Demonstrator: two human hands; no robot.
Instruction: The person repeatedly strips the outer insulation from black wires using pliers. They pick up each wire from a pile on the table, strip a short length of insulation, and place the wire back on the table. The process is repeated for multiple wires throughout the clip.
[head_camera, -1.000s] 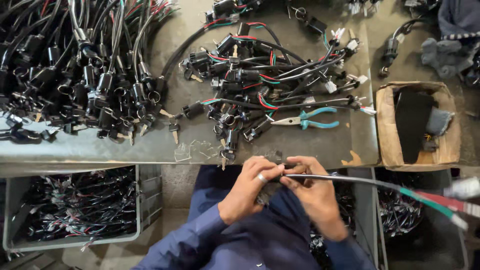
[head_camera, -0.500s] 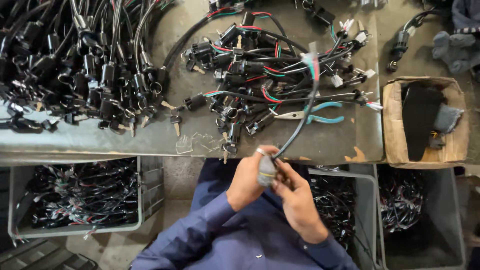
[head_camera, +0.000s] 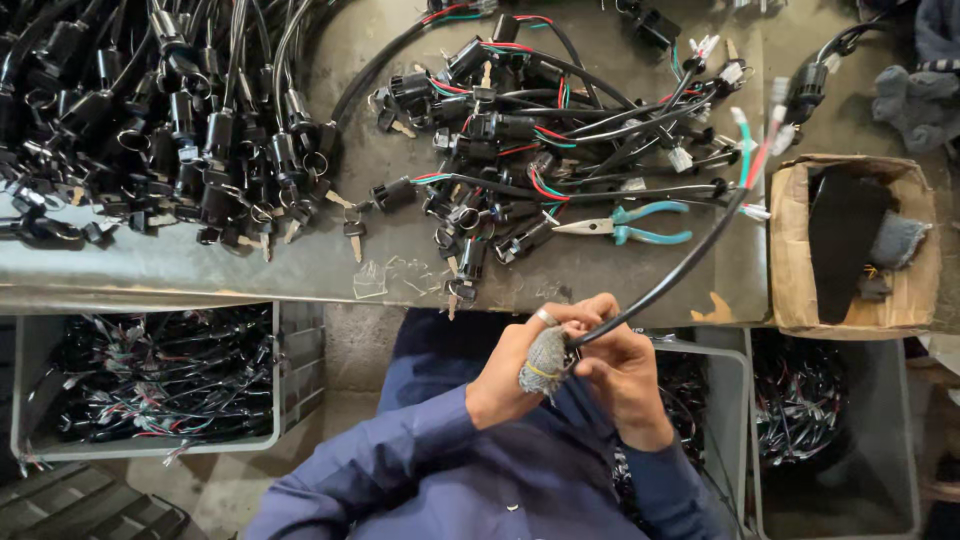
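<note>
My left hand (head_camera: 520, 365) and my right hand (head_camera: 615, 370) meet just below the bench edge, both gripping the near end of a black sheathed cable (head_camera: 668, 282). The left thumb wears a grey cloth wrap with a yellow band (head_camera: 543, 362). The cable rises up and right over the bench and ends in loose green, red and white wires with white plugs (head_camera: 758, 140). What sits at the cable's near end is hidden between my fingers.
Teal-handled pliers (head_camera: 630, 225) lie on the bench amid a tangle of black switches, keys and coloured wires (head_camera: 520, 140). A bigger heap of black parts (head_camera: 170, 130) fills the left. A cardboard box (head_camera: 800, 250) stands right. Grey bins of wiring (head_camera: 150, 385) sit below.
The cable's free end has swung from pointing right, through straight up, to slanting up-right over the bench. My hands have stayed together on its near end.
</note>
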